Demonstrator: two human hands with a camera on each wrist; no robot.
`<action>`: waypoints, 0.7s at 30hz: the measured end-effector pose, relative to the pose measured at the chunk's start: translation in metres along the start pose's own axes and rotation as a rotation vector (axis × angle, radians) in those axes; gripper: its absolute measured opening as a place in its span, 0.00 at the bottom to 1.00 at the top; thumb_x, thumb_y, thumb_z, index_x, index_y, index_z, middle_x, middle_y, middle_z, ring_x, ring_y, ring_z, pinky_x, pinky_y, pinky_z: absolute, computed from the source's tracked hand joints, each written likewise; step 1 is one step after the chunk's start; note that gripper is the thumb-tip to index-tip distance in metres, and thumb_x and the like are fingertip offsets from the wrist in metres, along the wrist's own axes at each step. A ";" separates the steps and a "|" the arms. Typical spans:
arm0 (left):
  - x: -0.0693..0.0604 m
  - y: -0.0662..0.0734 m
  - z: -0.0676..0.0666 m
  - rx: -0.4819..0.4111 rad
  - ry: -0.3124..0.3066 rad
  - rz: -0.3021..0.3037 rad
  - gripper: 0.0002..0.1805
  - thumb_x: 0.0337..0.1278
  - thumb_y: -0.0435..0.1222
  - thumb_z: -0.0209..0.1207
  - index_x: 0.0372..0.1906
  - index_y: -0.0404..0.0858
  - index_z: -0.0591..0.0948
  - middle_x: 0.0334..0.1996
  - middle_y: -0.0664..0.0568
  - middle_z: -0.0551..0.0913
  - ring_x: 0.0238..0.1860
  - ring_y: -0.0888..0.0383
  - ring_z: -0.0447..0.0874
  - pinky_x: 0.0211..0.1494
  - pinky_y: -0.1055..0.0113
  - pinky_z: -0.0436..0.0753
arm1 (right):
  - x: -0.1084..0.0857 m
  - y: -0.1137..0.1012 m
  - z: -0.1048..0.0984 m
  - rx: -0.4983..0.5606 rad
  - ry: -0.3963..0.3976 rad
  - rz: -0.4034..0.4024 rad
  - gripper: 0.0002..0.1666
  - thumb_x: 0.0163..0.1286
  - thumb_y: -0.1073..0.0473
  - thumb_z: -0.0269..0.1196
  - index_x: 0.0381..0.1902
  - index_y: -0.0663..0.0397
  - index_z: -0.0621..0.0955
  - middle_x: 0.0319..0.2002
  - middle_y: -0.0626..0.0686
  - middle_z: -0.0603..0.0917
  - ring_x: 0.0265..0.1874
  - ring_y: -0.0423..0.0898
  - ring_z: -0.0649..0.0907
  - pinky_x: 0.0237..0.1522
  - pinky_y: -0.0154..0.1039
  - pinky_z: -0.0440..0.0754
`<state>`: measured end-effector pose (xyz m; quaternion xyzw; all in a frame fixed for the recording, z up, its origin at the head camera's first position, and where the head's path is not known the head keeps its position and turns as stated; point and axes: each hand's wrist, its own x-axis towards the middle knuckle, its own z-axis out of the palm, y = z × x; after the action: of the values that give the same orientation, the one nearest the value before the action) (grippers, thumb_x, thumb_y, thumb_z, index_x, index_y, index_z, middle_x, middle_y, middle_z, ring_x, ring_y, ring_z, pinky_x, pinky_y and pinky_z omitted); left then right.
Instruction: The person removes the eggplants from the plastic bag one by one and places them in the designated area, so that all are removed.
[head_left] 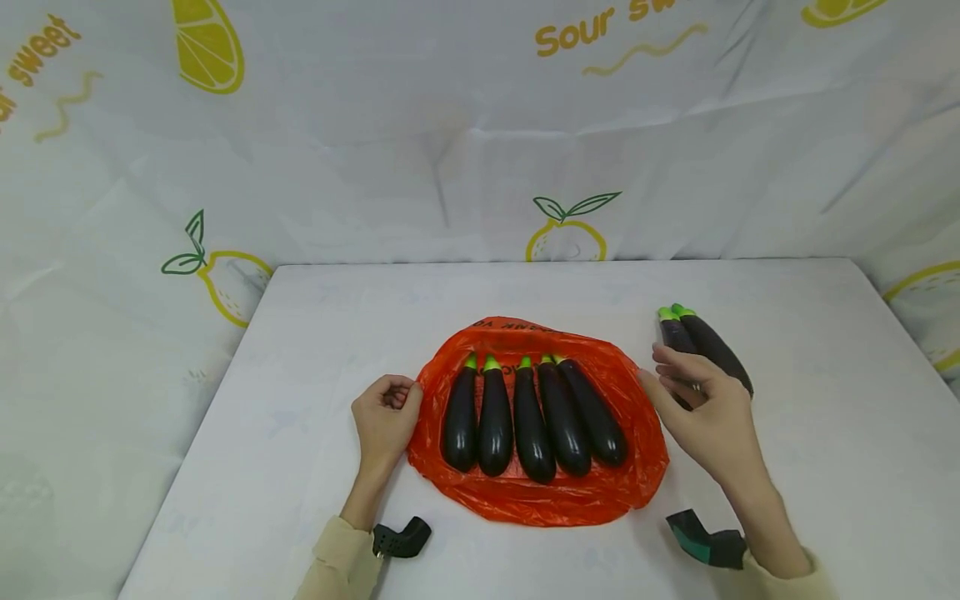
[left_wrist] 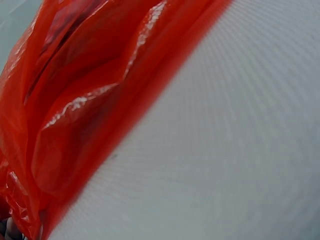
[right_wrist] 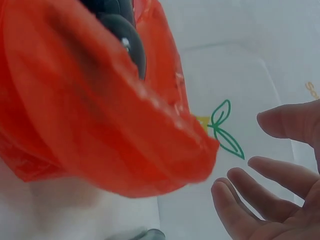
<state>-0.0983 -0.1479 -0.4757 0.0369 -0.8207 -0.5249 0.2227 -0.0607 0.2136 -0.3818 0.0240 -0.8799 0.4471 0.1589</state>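
Note:
In the head view, a red plastic bag (head_left: 487, 500) lies spread on the table with its rim standing up. Several dark eggplants (head_left: 529, 425) lie side by side in it, green stem ends toward the far side. My left hand (head_left: 386, 417) pinches the bag's left rim with curled fingers. By the right rim is my right hand (head_left: 708, 408), its fingers loosely bent. The right wrist view shows these fingers (right_wrist: 270, 195) spread apart with nothing between them, a gap away from the bag. Two more eggplants (head_left: 712, 342) lie beyond the right hand, which partly hides one.
The white table (head_left: 247, 467) carries all of this. Behind it hangs a white cloth (head_left: 375, 167) printed with lemons and lettering. A black wrist mount (head_left: 403, 538) sits at the left wrist, and a black and green one (head_left: 701, 542) at the right.

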 end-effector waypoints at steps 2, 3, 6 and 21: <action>0.000 0.000 0.000 -0.002 0.001 0.003 0.03 0.55 0.29 0.64 0.29 0.35 0.86 0.21 0.45 0.82 0.23 0.64 0.73 0.30 0.79 0.76 | -0.001 -0.002 0.002 0.005 -0.017 0.006 0.25 0.64 0.66 0.71 0.59 0.65 0.83 0.54 0.68 0.85 0.42 0.19 0.78 0.44 0.11 0.73; 0.000 0.000 0.000 -0.002 0.002 0.005 0.03 0.55 0.29 0.64 0.29 0.34 0.86 0.21 0.45 0.82 0.23 0.64 0.73 0.30 0.79 0.76 | -0.002 -0.003 0.002 0.008 -0.027 0.012 0.25 0.64 0.65 0.71 0.59 0.65 0.83 0.54 0.68 0.85 0.42 0.21 0.79 0.44 0.12 0.74; 0.000 0.000 0.000 -0.003 0.004 0.010 0.03 0.55 0.29 0.63 0.29 0.34 0.86 0.21 0.45 0.82 0.23 0.64 0.72 0.30 0.79 0.76 | -0.003 -0.007 0.005 0.014 -0.058 0.031 0.26 0.65 0.63 0.71 0.60 0.63 0.82 0.55 0.67 0.85 0.44 0.33 0.85 0.44 0.12 0.75; 0.000 0.000 -0.001 -0.009 -0.004 0.009 0.03 0.56 0.29 0.64 0.29 0.35 0.86 0.21 0.45 0.82 0.24 0.63 0.73 0.30 0.79 0.76 | -0.005 -0.015 0.018 -0.027 -0.144 0.025 0.27 0.65 0.61 0.71 0.61 0.62 0.82 0.55 0.64 0.86 0.46 0.57 0.87 0.46 0.46 0.88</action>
<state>-0.0979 -0.1483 -0.4753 0.0313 -0.8189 -0.5277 0.2235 -0.0577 0.1895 -0.3814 0.0428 -0.8951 0.4345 0.0900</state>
